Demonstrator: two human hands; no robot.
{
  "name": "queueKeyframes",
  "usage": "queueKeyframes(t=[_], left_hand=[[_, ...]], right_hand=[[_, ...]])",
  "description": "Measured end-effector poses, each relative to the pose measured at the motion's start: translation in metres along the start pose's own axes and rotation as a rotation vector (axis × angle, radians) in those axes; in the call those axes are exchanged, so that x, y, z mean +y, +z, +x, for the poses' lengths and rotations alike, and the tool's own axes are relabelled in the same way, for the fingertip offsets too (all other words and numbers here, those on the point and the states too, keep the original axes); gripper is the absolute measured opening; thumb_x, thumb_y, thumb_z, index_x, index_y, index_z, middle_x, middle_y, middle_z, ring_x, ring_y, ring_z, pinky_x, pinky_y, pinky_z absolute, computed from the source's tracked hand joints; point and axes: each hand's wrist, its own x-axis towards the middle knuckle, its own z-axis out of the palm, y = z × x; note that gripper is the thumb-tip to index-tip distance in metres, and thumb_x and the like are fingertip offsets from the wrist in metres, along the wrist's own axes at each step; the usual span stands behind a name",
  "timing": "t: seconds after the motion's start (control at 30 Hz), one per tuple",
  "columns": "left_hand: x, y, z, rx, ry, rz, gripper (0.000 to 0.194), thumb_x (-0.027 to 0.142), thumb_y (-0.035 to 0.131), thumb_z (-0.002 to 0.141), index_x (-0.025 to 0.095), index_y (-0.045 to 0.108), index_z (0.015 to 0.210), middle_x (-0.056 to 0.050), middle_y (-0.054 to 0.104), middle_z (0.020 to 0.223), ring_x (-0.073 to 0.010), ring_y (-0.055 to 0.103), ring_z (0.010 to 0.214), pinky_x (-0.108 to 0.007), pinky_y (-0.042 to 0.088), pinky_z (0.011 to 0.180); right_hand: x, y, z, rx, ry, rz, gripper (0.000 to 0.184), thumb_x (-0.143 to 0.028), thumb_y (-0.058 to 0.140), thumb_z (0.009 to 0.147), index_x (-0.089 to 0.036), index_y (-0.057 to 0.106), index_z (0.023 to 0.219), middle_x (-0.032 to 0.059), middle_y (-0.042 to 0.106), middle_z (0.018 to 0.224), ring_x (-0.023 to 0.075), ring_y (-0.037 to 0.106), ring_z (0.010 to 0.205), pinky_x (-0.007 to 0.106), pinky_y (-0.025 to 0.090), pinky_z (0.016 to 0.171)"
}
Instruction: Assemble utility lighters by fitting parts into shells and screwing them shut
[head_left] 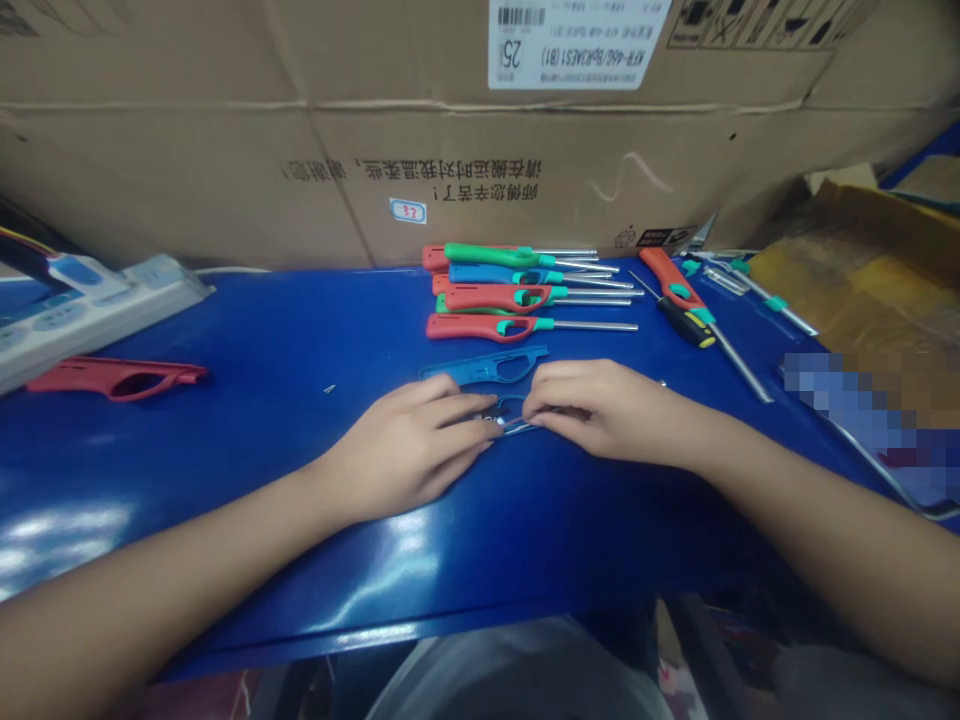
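Note:
Under my fingers lies a blue lighter casing half (513,402), mostly hidden, with small inner parts showing at its middle. My left hand (412,440) presses its curled fingers over the left end of this half and holds it on the table. My right hand (600,410) is closed in a pinch at the casing's right end; what sits between its fingertips is too small to tell. Just beyond my hands rests the other blue casing half (480,369), its inside facing up, beside my left fingers.
Several assembled long-neck lighters (487,327) are stacked behind. To the right lie an orange lighter (679,292), a screwdriver (686,320) and a brown plastic-covered package (840,270). At left are a power strip (142,295) and a red casing (112,378). A cardboard box (225,180) walls the back.

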Motion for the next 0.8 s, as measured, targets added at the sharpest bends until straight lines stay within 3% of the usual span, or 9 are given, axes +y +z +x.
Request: queueKeyframes(t=[0.8], left_hand=[[0.0007, 0.0007, -0.0001, 0.005, -0.002, -0.017, 0.024, 0.025, 0.057, 0.1, 0.022, 0.073, 0.118, -0.008, 0.071, 0.13, -0.0233, 0.065, 0.099, -0.039, 0.057, 0.089]], right_hand=[[-0.0019, -0.0033, 0.0004, -0.008, -0.061, -0.057, 0.017, -0.012, 0.056, 0.098, -0.016, 0.072, 0.092, 0.0046, 0.067, 0.092, 0.0148, 0.064, 0.082, 0.026, 0.048, 0.075]])
